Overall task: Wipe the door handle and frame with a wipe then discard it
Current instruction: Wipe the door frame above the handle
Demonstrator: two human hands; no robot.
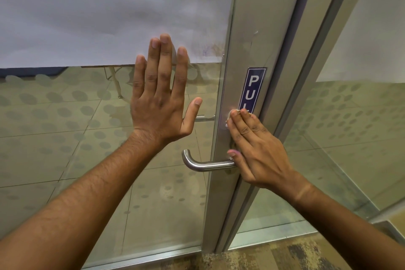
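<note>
R hand (252, 149), fingers flat, presses wipe (229, 116) onto frame (241, 50) just above door handle (203, 165); frame-wiping step, likely. L hand (161, 94) splayed flat on glass (65, 116) up-left of door handle, prob. bracing it.

White wipe (228, 119) flat against grey metal frame (247, 28); horizontal steel door handle (203, 165) just below, curved end

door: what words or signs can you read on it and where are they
"PUL": white letters running down a blue sticker on the frame; whatever follows is hidden under the right hand and the wipe.
No other text shows.
</note>
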